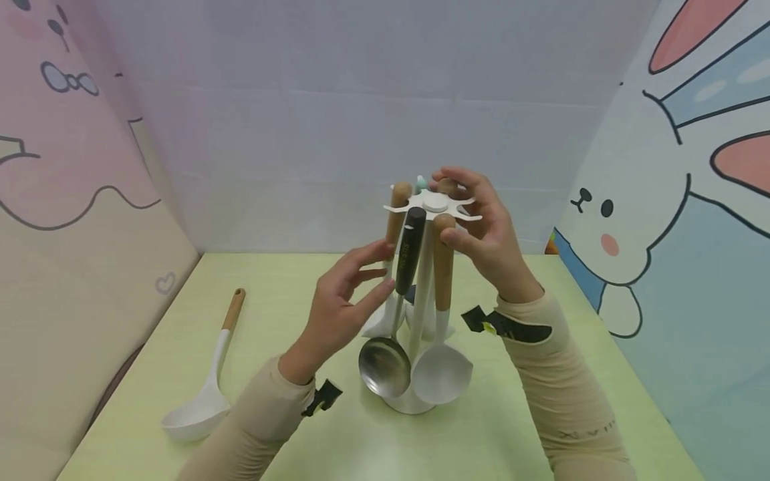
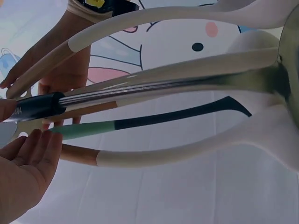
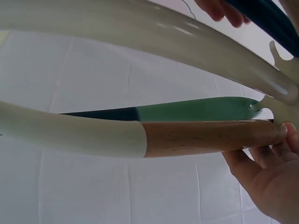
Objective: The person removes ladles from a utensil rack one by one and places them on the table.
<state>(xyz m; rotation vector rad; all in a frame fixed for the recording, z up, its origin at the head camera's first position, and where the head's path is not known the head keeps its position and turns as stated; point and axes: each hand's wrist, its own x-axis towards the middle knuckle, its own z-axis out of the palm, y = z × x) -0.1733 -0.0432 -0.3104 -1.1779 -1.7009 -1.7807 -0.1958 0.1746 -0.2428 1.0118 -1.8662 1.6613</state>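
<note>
A white utensil rack (image 1: 436, 202) holds several hanging kitchen utensils. In front hang a metal ladle (image 1: 385, 367) with a black handle and a white ladle (image 1: 442, 374) with a wooden handle. My left hand (image 1: 344, 294) is spread at the left, its thumb close by the black handle and its fingers beside the left wooden handle (image 1: 397, 207). My right hand (image 1: 484, 230) curls its fingers round the top of a rear wooden-handled utensil (image 3: 210, 137); its thumb rests by the front wooden handle. Beyond hangs a utensil with a green handle (image 3: 196, 109).
On the left of the pale yellow table (image 1: 283, 441) lies a large white ladle (image 1: 198, 409) with a wooden-ended handle. Cloth walls (image 1: 373, 120) with cartoon prints enclose the back and both sides. The rack's round base (image 1: 412, 403) stands on the tabletop.
</note>
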